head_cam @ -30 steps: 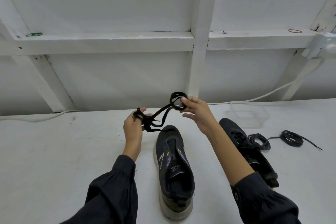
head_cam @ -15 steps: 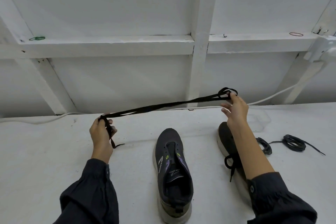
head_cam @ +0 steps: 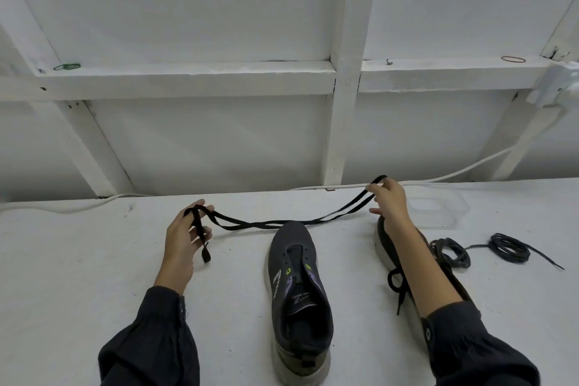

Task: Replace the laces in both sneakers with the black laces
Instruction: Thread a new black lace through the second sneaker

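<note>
The black lace (head_cam: 275, 224), taut a moment ago, now sags between left hand (head_cam: 185, 238) and right hand (head_cam: 390, 202), each pinching an end above the unlaced sneaker (head_cam: 297, 291), ready for threading.

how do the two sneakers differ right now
The middle sneaker has no lace, its eyelets bare; the right sneaker is still laced, a black bow hanging off its side. The middle one is in full view, the right one is mostly hidden behind the right forearm. Both are dark with pale soles, toes pointing toward the wall.
</note>
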Available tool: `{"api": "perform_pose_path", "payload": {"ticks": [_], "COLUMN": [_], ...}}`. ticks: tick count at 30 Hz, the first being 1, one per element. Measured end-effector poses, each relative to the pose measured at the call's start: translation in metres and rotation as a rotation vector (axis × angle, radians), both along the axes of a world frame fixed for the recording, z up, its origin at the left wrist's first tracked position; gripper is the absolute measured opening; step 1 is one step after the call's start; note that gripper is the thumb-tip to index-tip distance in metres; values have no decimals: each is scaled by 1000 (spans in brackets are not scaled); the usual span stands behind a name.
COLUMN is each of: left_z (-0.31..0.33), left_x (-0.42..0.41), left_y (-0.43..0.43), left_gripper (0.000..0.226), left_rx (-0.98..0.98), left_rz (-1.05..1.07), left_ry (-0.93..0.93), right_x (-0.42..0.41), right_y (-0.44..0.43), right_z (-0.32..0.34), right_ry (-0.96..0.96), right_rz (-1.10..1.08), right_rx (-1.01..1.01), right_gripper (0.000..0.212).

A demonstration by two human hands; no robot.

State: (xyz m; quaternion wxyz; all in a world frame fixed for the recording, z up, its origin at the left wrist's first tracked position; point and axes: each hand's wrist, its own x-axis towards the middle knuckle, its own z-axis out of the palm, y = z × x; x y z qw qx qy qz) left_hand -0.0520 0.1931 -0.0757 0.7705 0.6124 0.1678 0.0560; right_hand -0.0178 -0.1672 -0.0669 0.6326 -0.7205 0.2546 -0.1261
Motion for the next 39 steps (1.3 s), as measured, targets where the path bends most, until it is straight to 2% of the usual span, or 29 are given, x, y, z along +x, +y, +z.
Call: {"api": "perform_pose_path", "payload": {"ticks": [4,6,8,10,13,15,17,20,23,26,27,30,32,36,39], "left_z": [10,16,20,24,32,38,44,52,59,66,67,71,72,73,71], "left_x": [-2,-3,-3,-2,-2,-2,-1,-1,-1,-2,-2,-3,-4,-5,-6], "left_y": [-18,-30,-42,-53,-65,-70,-74,-73,-70,-70,-70,-71,-71,-74,-78], "left_gripper": [28,27,26,26,28,29,30,27,29,33,33,34,33,31,33], "left_rx": [8,-12,-46,-77,-175,-249,-301,-335,-354,-390,-398,-410,-408,-354,-365], "left_rz": [-129,-179,-226,-271,-313,-330,-344,-343,-346,-364,-371,-391,-403,-424,-425], "left_ry": [-34,-43,-48,-55,-74,-78,-84,-109,-132,-140,-139,-142,-150,-187,-187], "right_x": [1,-1,-7,-16,-27,-30,-29,-27,-19,-9,-4,16,36,80,95], "right_y": [35,57,83,109,140,154,159,155,145,138,137,131,128,126,126], "right_z": [5,7,14,22,21,13,6,5,-2,-10,-9,3,18,63,96], "right_ry": [57,93,75,27,50,60,36,-4,72,196,221,247,211,48,-99], "right_rz": [272,445,567,704,875,887,850,866,961,1048,1065,1105,1083,934,851], "right_rx": [-348,-532,-650,-598,-558,-598,-550,-387,-396,-434,-429,-440,-560,-1024,-1220], "right_gripper": [39,40,29,21,33,44,44,27,13,63,73,80,83,90,90]}}
